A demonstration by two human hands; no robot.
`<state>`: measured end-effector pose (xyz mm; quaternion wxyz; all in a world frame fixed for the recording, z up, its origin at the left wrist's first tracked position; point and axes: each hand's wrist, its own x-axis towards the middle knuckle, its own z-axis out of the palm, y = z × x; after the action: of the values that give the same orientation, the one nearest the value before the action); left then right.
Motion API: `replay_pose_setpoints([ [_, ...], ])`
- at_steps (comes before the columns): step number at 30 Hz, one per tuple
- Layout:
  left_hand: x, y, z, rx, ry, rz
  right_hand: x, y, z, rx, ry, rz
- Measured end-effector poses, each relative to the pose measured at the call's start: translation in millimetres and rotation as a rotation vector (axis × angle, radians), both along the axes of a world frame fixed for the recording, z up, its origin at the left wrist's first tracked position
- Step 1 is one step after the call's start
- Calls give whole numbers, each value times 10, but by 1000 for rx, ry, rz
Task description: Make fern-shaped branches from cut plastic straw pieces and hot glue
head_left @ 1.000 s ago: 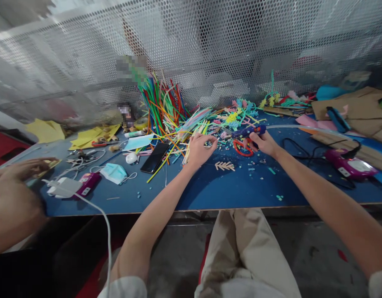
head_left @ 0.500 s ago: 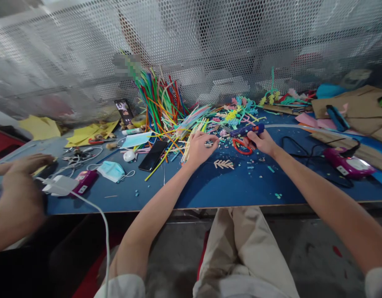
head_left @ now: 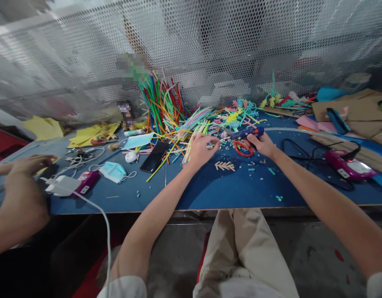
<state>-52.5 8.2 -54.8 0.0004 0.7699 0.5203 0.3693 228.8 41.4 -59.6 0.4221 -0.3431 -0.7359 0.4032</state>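
With the leaf-shaped piece (head_left: 225, 166) as our clock centre, we have open room on the blue tabletop (head_left: 222, 192) from 5 to 7 o'clock, down to the front edge. Our left forearm (head_left: 166, 203) bars 8 o'clock, our right forearm (head_left: 315, 190) 3 to 4. The blue glue gun (head_left: 247, 133) blocks 1 o'clock; pale stems (head_left: 195, 123) crowd 11. The gap before the nozzle seems narrow to us, though blurred.

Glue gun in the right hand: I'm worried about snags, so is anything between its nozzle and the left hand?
Nothing visible blocks that gap, though fine detail there is too small to tell. Orange-handled scissors show just below the glue gun, by the right hand, not between the gun and the left hand.
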Motion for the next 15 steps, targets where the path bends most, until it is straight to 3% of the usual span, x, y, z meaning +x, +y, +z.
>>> replay_pose_setpoints([
  [15,-1,22,-37,36,-23,-46,9,31,-22,4,-40,3],
])
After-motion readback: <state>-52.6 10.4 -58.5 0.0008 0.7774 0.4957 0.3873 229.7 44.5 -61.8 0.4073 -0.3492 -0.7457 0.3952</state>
